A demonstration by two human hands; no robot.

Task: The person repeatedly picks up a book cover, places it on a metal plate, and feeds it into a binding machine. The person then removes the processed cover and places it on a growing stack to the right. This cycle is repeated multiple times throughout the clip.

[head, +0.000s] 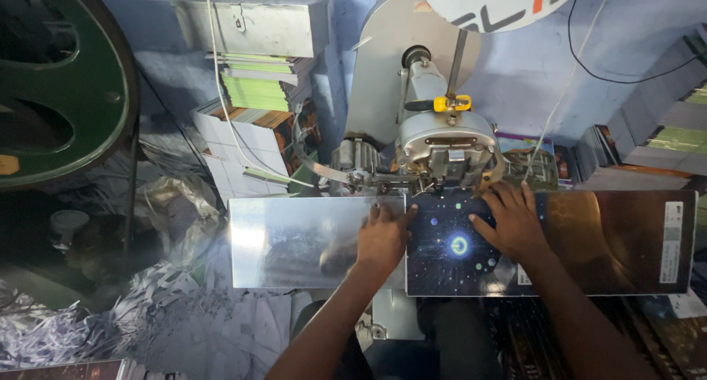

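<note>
The left hand (383,236) lies flat, fingers loose and spread, on the seam where a shiny silver plate (294,240) meets a dark printed cover (589,240). It grips nothing; it only presses down. The right hand (515,222) also rests palm down on the cover, fingers released and fanned toward the far edge, close under the head of the grey stitching machine (442,141). The fingertips of this hand reach right up to the machine's foot, and whether they touch the metal there I cannot tell.

The cover lies opened out along the plate and to the right of it, its starry blue patch with a glowing ring between the two hands, its brownish half stretching toward the right edge of the view. What carries the cover's right half is hidden beneath it. Glare washes over the silver plate, so its surface is hard to read.

The machine's top is cut off by a white round disc (501,1) at the upper edge. A yellow clamp (451,103) sits on its shaft. Behind, stacks of printed booklets (258,89) lean against the blue wall, partly blocked by a white cable (221,93). A green wheel (59,78) is cropped at the left. Paper trimmings (110,321) heap on the floor, blurred at the lower left.
</note>
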